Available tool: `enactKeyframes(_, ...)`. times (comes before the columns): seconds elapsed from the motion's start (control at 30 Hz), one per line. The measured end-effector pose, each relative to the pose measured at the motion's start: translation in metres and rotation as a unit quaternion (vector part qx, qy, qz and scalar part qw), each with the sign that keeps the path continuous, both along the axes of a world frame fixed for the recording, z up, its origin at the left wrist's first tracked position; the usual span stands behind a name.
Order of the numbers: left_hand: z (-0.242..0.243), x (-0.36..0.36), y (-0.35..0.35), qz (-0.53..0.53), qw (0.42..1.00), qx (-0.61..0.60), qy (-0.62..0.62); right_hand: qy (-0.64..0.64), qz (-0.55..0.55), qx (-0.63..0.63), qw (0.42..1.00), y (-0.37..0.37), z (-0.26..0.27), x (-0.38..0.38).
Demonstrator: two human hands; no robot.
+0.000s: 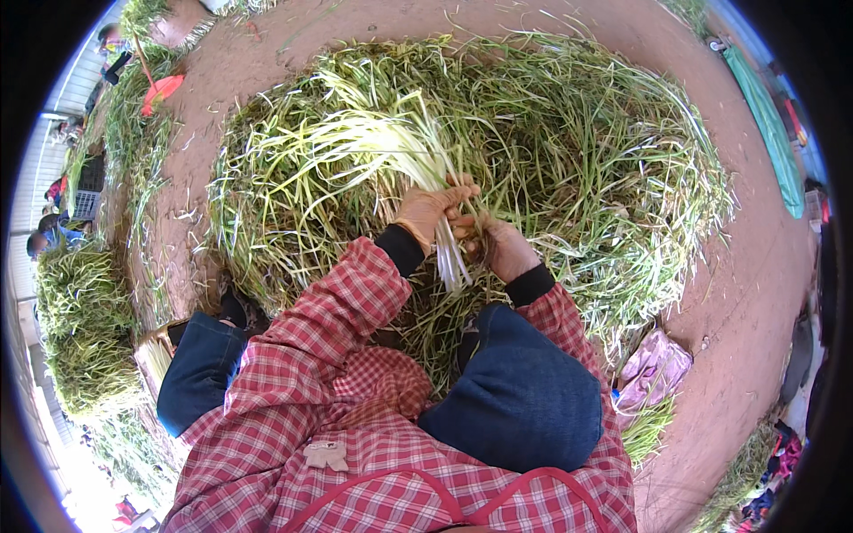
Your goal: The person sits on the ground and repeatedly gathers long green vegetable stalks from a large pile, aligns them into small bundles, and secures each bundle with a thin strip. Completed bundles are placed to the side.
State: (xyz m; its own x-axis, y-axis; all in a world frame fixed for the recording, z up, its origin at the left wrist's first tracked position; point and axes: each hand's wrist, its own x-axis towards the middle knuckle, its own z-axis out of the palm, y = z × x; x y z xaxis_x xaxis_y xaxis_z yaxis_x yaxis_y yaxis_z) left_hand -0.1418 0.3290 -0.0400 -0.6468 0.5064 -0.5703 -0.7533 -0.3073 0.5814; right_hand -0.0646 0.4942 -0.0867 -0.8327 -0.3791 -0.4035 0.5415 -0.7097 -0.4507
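My left hand, which looks gloved in thin tan material, grips a bunch of long, thin chive-like stalks. Their pale yellow-green leaves fan out up and to the left, and the white stem ends hang below the fist. Close against the stems on the right is my right hand, its fingers bent. Whether it pinches any stalks is hard to see, since the fingers partly hide one another. Beneath both hands spreads a large heap of loose green leafy stalks.
Reddish-brown ground surrounds the heap. By my right knee lies a pinkish plastic sack beside more greens. A box of pale stalks stands by my left leg. Further left are another green pile, a red-orange object and other people.
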Motion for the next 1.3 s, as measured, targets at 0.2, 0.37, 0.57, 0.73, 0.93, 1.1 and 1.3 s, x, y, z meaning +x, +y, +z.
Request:
enactKeyframes(0.2,-0.015,0.016,-0.006,0.080,0.991,-0.084,0.071,0.035,-0.185,0.185,0.965,-0.007,0.002,-0.010)
enactKeyframes(0.37,-0.021,0.033,0.002,0.110,0.987,-0.097,0.069,0.061,-0.149,0.316,0.935,-0.018,-0.001,0.001)
enactKeyframes(0.57,-0.019,0.027,0.007,0.092,0.990,-0.106,0.021,0.043,-0.173,0.272,0.946,-0.026,0.001,0.003)
enactKeyframes(0.73,-0.002,0.027,0.011,0.114,0.981,-0.148,0.055,0.010,-0.194,0.240,0.951,-0.020,0.004,0.003)
enactKeyframes(0.93,0.033,-0.008,-0.020,0.175,0.966,-0.148,0.119,0.180,-0.197,0.627,0.732,0.028,-0.011,0.020)
enactKeyframes(1.1,0.071,-0.055,-0.089,0.266,0.955,-0.023,0.130,0.074,-0.084,0.921,0.374,0.147,-0.002,0.037)
enactKeyframes(1.3,0.076,-0.039,-0.116,0.254,0.956,-0.032,0.146,0.009,-0.009,0.983,0.186,0.139,0.056,0.026)
